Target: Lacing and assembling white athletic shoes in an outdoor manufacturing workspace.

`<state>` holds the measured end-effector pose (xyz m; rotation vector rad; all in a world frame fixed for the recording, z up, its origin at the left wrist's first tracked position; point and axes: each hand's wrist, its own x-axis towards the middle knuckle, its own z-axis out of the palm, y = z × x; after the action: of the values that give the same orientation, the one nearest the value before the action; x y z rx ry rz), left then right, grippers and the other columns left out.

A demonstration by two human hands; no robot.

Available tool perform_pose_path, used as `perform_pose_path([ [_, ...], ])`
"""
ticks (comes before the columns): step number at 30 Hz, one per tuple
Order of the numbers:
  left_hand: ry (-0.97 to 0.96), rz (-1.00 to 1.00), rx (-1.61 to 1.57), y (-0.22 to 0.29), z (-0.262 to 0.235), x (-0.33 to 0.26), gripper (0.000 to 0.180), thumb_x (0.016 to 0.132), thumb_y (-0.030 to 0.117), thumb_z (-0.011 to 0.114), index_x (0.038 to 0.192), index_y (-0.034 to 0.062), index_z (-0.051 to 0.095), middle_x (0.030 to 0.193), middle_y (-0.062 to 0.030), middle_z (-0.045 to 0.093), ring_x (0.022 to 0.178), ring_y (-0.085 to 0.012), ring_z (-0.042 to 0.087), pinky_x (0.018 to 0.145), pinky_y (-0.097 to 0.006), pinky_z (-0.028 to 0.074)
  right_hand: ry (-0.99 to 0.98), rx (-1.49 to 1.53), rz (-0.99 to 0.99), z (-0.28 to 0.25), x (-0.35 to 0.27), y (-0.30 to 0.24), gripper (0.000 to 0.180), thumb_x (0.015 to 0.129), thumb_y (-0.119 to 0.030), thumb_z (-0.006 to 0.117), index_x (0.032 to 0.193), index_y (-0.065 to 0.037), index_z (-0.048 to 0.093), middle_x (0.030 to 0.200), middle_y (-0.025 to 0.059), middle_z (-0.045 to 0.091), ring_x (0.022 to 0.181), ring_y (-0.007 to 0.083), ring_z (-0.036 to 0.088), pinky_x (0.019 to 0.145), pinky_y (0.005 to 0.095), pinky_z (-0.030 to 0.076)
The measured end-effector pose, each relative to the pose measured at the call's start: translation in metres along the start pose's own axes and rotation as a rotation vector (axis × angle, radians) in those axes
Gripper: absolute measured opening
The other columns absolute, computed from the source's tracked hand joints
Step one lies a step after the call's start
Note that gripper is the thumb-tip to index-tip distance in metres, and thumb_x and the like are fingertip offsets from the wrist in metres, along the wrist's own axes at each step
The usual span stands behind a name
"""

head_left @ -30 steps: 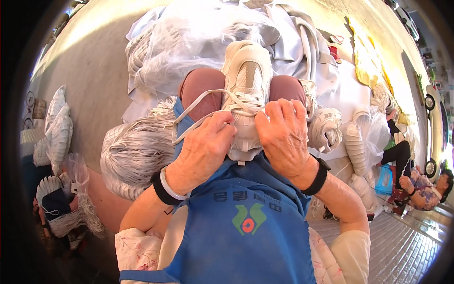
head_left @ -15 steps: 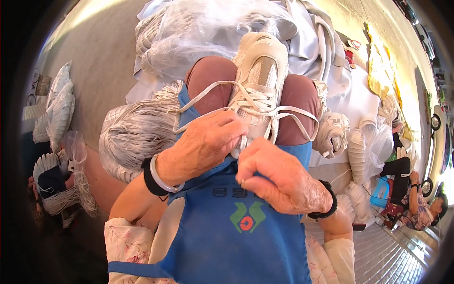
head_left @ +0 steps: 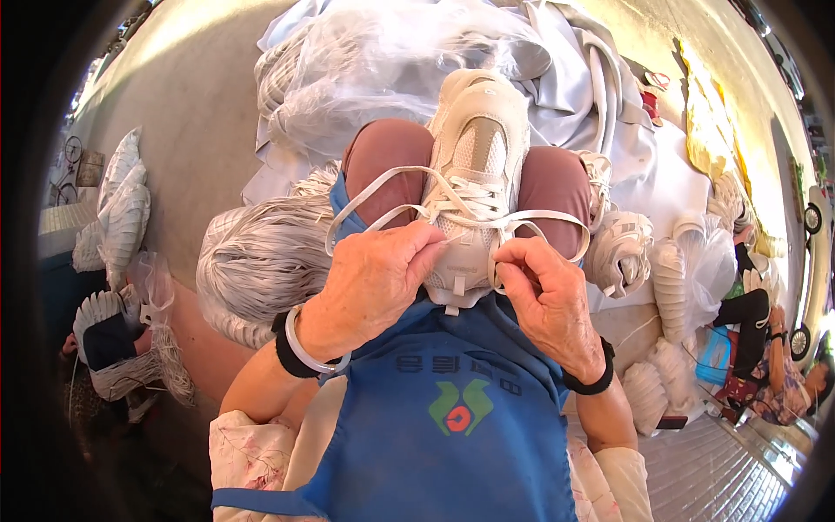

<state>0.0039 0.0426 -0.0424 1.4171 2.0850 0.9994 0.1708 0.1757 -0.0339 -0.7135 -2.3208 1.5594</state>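
Note:
A white sneaker (head_left: 477, 165) lies between my knees on my lap, toe pointing away from me, above a blue apron (head_left: 452, 418). Flat white shoelaces (head_left: 383, 187) loop out to both sides of it. My left hand (head_left: 374, 278) pinches the lace at the sneaker's near left side. My right hand (head_left: 544, 291) pinches the lace end at the near right side, by the top eyelets. Both wrists wear black bands.
A bundle of white laces (head_left: 261, 261) lies to the left of my knee. Clear plastic bags with white shoes (head_left: 383, 61) sit ahead on grey cloth. More white sneakers (head_left: 622, 252) and stacked soles (head_left: 670, 278) are to the right. Another person (head_left: 765, 374) sits at far right.
The sneaker sits more centred on my lap. My right hand has come back up from the apron to the shoe's right side, and the lace loops are drawn wider.

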Motion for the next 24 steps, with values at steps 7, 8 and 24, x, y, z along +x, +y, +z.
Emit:
perform_pose_path([
  [7, -0.117, -0.029, 0.318, 0.01, -0.005, 0.006, 0.005, 0.088, 0.011, 0.064, 0.091, 0.0073, 0.062, 0.073, -0.0094, 0.065, 0.066, -0.0296, 0.064, 0.053, -0.039, 0.047, 0.188, -0.29, -0.102, 0.02, 0.01, 0.009, 0.012, 0.081, -0.007, 0.07, 0.091, -0.007, 0.064, 0.075, 0.0068, 0.054, 0.063, 0.0237, 0.059, 0.054, 0.0348, 0.046],
  [8, -0.114, -0.02, 0.326, 0.01, -0.004, 0.007, 0.005, 0.088, 0.011, 0.064, 0.091, 0.0073, 0.062, 0.073, -0.0094, 0.065, 0.066, -0.0296, 0.064, 0.053, -0.039, 0.047, 0.207, -0.317, -0.131, 0.021, 0.012, 0.013, 0.011, 0.08, -0.007, 0.07, 0.09, -0.008, 0.064, 0.074, 0.0063, 0.053, 0.062, 0.0243, 0.059, 0.053, 0.0355, 0.046],
  [24, -0.332, 0.032, 0.269, 0.008, -0.013, 0.041, 0.006, 0.088, 0.008, 0.057, 0.086, 0.0019, 0.057, 0.078, -0.0157, 0.061, 0.072, -0.0378, 0.06, 0.059, -0.045, 0.044, 0.264, -0.174, -0.135, 0.025, 0.015, 0.022, 0.011, 0.08, -0.003, 0.067, 0.089, -0.008, 0.062, 0.076, 0.0073, 0.056, 0.061, 0.0266, 0.058, 0.055, 0.0367, 0.047],
])
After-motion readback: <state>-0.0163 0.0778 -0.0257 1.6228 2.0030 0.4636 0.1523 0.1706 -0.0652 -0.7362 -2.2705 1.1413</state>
